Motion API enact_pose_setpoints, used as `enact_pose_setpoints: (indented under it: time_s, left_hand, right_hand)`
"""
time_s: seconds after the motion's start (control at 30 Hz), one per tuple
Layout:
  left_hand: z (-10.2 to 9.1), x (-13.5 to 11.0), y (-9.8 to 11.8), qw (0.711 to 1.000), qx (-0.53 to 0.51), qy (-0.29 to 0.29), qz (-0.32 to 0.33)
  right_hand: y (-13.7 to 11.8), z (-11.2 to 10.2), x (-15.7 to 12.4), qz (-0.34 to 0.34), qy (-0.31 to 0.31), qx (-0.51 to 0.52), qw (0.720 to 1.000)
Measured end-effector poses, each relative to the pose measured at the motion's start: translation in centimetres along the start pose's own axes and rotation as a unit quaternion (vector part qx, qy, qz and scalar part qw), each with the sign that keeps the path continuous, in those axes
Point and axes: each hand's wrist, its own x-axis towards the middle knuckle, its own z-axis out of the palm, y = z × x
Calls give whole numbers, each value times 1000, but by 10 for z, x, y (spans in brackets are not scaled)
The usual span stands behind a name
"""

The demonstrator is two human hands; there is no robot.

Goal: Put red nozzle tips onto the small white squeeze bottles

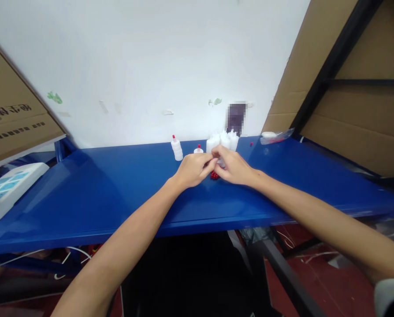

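My left hand and my right hand meet at the fingertips over the blue table. Both have bent, closed fingers, and whatever they pinch is hidden by the fingers. Just below them lies a small cluster of red caps, partly covered by my right hand. Behind my hands stand several white squeeze bottles without red caps. A white bottle with a red tip stands upright to the left. Another red-tipped bottle shows only its top behind my left hand.
The blue table runs along a white wall. One loose red cap and a clear plastic bag lie at the right rear. A white device with blue panels sits at the left end. Cardboard borders the right side.
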Motion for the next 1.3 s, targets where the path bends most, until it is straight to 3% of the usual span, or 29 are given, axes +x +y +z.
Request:
enact_pose_setpoints:
  time_s: [0.3, 0.67, 1.0, 1.3]
  left_hand:
    - [0, -1, 0, 999, 1, -33, -4]
    - [-4, 0, 0, 992, 90, -70, 43]
    - [-1, 1, 0, 995, 33, -95, -4]
    - [-4, 2, 3, 991, -101, -69, -54]
  right_hand:
    - [-1, -1, 0, 21, 7, -4, 1000]
    - [-4, -3, 2, -18, -27, 13, 999]
    - [-5, 0, 1, -28, -64, 20, 997]
    - [-5, 1, -1, 0, -70, 61, 996]
